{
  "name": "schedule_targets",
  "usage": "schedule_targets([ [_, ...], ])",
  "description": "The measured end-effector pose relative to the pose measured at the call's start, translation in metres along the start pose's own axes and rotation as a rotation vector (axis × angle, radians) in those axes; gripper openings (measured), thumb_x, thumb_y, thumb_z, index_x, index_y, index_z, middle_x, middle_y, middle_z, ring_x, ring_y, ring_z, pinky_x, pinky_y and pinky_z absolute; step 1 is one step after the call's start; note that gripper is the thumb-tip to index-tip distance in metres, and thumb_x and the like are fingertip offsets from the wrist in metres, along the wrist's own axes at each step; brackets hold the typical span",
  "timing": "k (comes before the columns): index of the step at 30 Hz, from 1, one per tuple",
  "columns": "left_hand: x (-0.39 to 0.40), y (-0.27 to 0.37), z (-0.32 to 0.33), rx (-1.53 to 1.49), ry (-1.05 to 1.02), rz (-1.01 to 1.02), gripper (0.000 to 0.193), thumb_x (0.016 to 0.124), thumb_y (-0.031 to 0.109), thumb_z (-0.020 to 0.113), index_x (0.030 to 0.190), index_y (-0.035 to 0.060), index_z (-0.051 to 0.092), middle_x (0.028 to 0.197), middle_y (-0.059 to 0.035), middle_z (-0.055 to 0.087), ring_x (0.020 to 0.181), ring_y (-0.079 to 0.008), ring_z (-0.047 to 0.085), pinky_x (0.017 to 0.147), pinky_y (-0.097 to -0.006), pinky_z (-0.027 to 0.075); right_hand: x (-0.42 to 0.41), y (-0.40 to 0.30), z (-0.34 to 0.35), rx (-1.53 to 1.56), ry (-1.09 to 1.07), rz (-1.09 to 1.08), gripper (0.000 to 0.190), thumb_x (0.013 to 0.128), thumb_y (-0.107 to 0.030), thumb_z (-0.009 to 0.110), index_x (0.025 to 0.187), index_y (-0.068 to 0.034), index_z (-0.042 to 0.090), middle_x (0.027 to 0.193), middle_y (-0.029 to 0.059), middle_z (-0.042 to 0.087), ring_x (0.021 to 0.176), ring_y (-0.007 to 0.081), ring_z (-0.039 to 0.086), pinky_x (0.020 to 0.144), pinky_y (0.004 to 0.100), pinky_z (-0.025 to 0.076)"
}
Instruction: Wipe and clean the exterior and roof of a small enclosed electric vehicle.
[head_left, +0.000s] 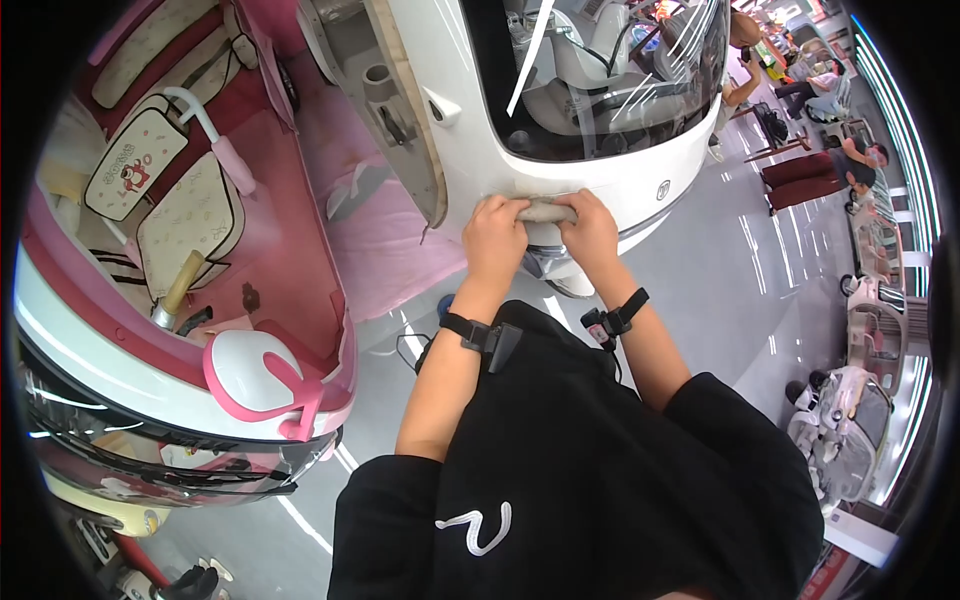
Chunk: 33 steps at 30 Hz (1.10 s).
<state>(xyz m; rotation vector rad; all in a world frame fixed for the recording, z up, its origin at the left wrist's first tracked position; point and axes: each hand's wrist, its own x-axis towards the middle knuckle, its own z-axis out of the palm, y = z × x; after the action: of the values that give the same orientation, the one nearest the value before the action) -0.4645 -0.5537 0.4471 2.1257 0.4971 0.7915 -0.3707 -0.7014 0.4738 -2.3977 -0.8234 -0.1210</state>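
Both hands pinch a greyish, bunched-up cloth (547, 213) between them, just at the white front body panel of a small vehicle (592, 176). My left hand (496, 232) grips the cloth's left end, and my right hand (592, 229) grips its right end. The cloth lies close against the panel, below the dark-edged windshield (611, 82) and above a headlight (546, 262) that is partly hidden by the hands. Smudges show on the white paint around the fingers. Black straps with small devices are on both wrists.
At left stands a pink and white vehicle with patterned seats (191, 225) and a pink-rimmed mirror (259, 375). The white vehicle's side opening (375, 82) is beside the left hand. People (817, 176) and more small vehicles (840, 435) are farther right on the grey floor.
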Motion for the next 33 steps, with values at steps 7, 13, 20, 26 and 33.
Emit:
schedule_targets([
  [7, -0.008, -0.011, 0.006, 0.233, -0.513, -0.208, 0.029, 0.082, 0.003, 0.070, 0.104, 0.0165, 0.085, 0.105, -0.0117, 0.078, 0.098, -0.0360, 0.074, 0.086, -0.0475, 0.059, -0.054, 0.026, 0.035, -0.007, -0.083, 0.102, 0.032, 0.074, -0.002, 0.078, 0.105, -0.009, 0.075, 0.100, 0.0121, 0.071, 0.097, 0.0379, 0.071, 0.080, 0.0466, 0.057],
  [13, 0.018, 0.024, 0.000, 0.107, -0.059, -0.016, 0.028, 0.084, 0.005, 0.071, 0.107, 0.0153, 0.084, 0.104, -0.0094, 0.078, 0.093, -0.0361, 0.075, 0.083, -0.0465, 0.060, 0.002, 0.006, 0.001, 0.050, 0.235, -0.077, 0.031, 0.079, 0.002, 0.073, 0.107, -0.009, 0.075, 0.100, 0.0104, 0.070, 0.099, 0.0353, 0.070, 0.083, 0.0441, 0.057],
  [20, 0.033, 0.033, 0.007, 0.137, 0.088, 0.123, 0.029, 0.084, 0.002, 0.070, 0.109, 0.0111, 0.082, 0.095, -0.0056, 0.076, 0.094, -0.0300, 0.073, 0.083, -0.0438, 0.057, 0.028, 0.004, 0.004, 0.047, 0.251, -0.091, 0.035, 0.078, 0.009, 0.064, 0.106, -0.009, 0.075, 0.097, 0.0092, 0.064, 0.096, 0.0333, 0.065, 0.082, 0.0450, 0.056],
  [26, 0.047, 0.042, 0.035, 0.236, 0.129, 0.207, 0.030, 0.081, 0.002, 0.070, 0.108, 0.0105, 0.081, 0.096, -0.0050, 0.077, 0.094, -0.0261, 0.073, 0.084, -0.0406, 0.052, 0.039, 0.016, 0.000, -0.008, 0.280, -0.042, 0.037, 0.079, 0.010, 0.061, 0.105, -0.011, 0.075, 0.100, 0.0081, 0.064, 0.099, 0.0332, 0.065, 0.083, 0.0453, 0.056],
  [33, 0.051, 0.074, 0.089, 0.263, 0.018, 0.207, 0.023, 0.084, 0.003, 0.069, 0.104, 0.0092, 0.080, 0.092, -0.0074, 0.077, 0.087, -0.0292, 0.075, 0.076, -0.0419, 0.058, 0.051, 0.072, -0.030, -0.034, 0.240, 0.083, 0.038, 0.080, 0.008, 0.060, 0.107, -0.014, 0.076, 0.098, 0.0086, 0.063, 0.101, 0.0331, 0.065, 0.083, 0.0451, 0.056],
])
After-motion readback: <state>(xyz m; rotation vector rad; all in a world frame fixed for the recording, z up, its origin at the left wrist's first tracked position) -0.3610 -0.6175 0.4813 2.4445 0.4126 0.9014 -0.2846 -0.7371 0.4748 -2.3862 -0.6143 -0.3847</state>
